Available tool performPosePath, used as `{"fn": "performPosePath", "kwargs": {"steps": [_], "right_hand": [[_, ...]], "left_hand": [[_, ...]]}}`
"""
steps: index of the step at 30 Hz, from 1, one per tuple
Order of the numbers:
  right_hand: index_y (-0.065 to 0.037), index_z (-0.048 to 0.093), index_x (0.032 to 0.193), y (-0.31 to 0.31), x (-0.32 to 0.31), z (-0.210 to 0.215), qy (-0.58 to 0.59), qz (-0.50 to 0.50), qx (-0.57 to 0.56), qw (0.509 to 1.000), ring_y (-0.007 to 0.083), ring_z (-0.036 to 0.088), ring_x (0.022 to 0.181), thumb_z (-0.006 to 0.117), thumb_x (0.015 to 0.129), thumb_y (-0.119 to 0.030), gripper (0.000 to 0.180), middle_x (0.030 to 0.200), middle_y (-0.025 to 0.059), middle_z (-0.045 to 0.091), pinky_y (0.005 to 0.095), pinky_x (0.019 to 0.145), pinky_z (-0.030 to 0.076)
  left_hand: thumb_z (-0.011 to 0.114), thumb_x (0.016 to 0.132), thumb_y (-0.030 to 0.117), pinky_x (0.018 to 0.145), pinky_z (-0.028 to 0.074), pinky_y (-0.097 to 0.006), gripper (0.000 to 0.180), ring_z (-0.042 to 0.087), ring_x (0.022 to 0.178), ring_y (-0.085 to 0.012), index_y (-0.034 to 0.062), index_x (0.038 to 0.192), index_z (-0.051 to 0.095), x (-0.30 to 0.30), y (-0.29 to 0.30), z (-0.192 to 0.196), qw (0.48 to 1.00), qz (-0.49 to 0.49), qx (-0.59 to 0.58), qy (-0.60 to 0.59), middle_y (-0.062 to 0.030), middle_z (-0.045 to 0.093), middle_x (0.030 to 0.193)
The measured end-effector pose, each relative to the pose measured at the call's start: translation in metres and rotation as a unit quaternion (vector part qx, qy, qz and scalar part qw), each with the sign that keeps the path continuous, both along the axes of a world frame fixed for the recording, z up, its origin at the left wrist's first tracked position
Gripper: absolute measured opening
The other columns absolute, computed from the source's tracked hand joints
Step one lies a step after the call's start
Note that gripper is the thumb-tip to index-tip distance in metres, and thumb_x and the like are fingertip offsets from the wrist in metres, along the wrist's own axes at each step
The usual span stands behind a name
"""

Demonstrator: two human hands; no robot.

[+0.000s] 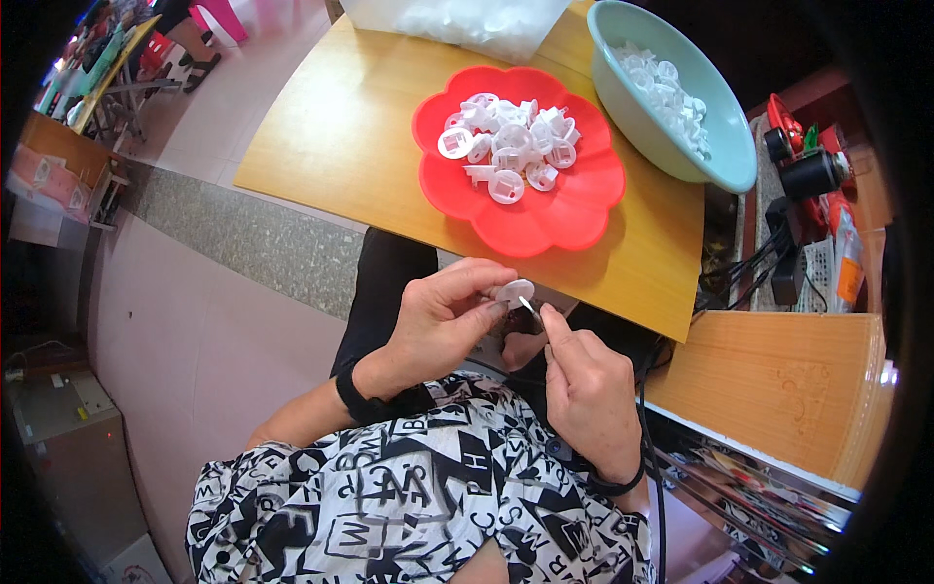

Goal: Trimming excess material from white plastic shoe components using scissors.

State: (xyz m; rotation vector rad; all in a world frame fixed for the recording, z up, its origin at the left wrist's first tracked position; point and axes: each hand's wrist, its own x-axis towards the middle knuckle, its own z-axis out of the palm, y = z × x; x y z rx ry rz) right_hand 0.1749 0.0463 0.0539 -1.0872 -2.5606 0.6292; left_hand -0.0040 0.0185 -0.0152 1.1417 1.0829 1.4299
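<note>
A pale pink tiled floor (195, 331) runs under a low wooden table (360, 127) with an orange-yellow top, and a grey speckled strip crosses the floor just in front of it. On the table sits a red flower-shaped plate (574, 219) heaped with small white round plastic parts (506, 146), and beside it, at the far right corner, a pale green basin (671, 146) holds more of the same white pieces. A clear plastic bag (467, 24) of white parts lies at the table's far edge. The person sits close to the near edge, in a black-and-white patterned top, hands raised over the lap just below the table edge. The left hand (443, 321) has its fingers curled in, thumb and fingertips pinching a single white round disc (515, 291), which it holds up on edge near the table's rim. The right hand (584, 389) is closed into a loose fist with the index finger and thumb pressed together on a thin white pin-like piece (529, 309), whose tip meets the underside of the disc. Off to the right stands a second wooden surface (778, 380), with black cables (749, 268) and red tools beyond it.
</note>
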Motion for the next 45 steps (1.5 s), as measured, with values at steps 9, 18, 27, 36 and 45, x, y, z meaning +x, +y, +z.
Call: {"fn": "performPosePath", "kwargs": {"steps": [9, 18, 27, 36, 45], "right_hand": [[0.002, 0.055, 0.115, -0.003, -0.006, 0.002, -0.007, -0.013, -0.007, 1.0, 0.0317, 0.057, 0.063, 0.057, 0.072, 0.007, 0.043, 0.073, 0.0155, 0.054, 0.0391, 0.057, 0.046], [0.002, 0.053, 0.116, -0.005, -0.009, 0.002, -0.043, -0.011, 0.007, 0.999, 0.0309, 0.056, 0.061, 0.056, 0.073, 0.004, 0.043, 0.072, 0.0139, 0.052, 0.0396, 0.054, 0.046], [0.007, 0.052, 0.112, 0.005, -0.016, 0.014, -0.137, 0.023, -0.007, 0.99, 0.0284, 0.062, 0.061, 0.055, 0.069, 0.0, 0.044, 0.07, 0.0157, 0.055, 0.0352, 0.055, 0.05], [0.006, 0.049, 0.118, -0.003, -0.004, 0.002, 0.033, -0.034, -0.067, 0.997, 0.0344, 0.058, 0.06, 0.056, 0.075, 0.001, 0.043, 0.072, 0.0183, 0.055, 0.0401, 0.054, 0.048], [0.007, 0.049, 0.118, -0.004, -0.002, -0.004, 0.071, -0.052, -0.074, 0.993, 0.0362, 0.058, 0.064, 0.055, 0.077, 0.001, 0.042, 0.072, 0.0199, 0.055, 0.0422, 0.057, 0.049]], "left_hand": [[0.051, 0.085, -0.01, 0.069, 0.052, -0.021, 0.031, 0.061, 0.085, -0.0128, -0.0019, 0.114, 0.056, 0.001, 0.001, -0.002, 0.999, -0.019, 0.016, -0.045, -0.0104, 0.056, 0.108], [0.051, 0.083, -0.012, 0.067, 0.052, -0.023, 0.032, 0.062, 0.081, -0.0149, -0.0018, 0.113, 0.057, 0.003, 0.001, 0.001, 0.998, 0.003, 0.05, 0.029, -0.0134, 0.057, 0.104], [0.05, 0.081, -0.016, 0.07, 0.053, -0.025, 0.035, 0.06, 0.091, -0.0173, -0.0007, 0.112, 0.058, 0.002, 0.001, -0.002, 0.991, 0.002, 0.087, 0.097, -0.0144, 0.055, 0.11], [0.054, 0.086, -0.004, 0.074, 0.053, -0.028, 0.028, 0.062, 0.086, -0.017, -0.0032, 0.114, 0.055, 0.003, 0.006, 0.0, 0.987, -0.021, -0.051, -0.153, -0.0139, 0.062, 0.108], [0.053, 0.086, -0.006, 0.076, 0.053, -0.028, 0.028, 0.061, 0.089, -0.0167, -0.0034, 0.115, 0.054, 0.009, 0.004, 0.005, 0.997, 0.001, -0.003, -0.081, -0.0147, 0.059, 0.113]]}}
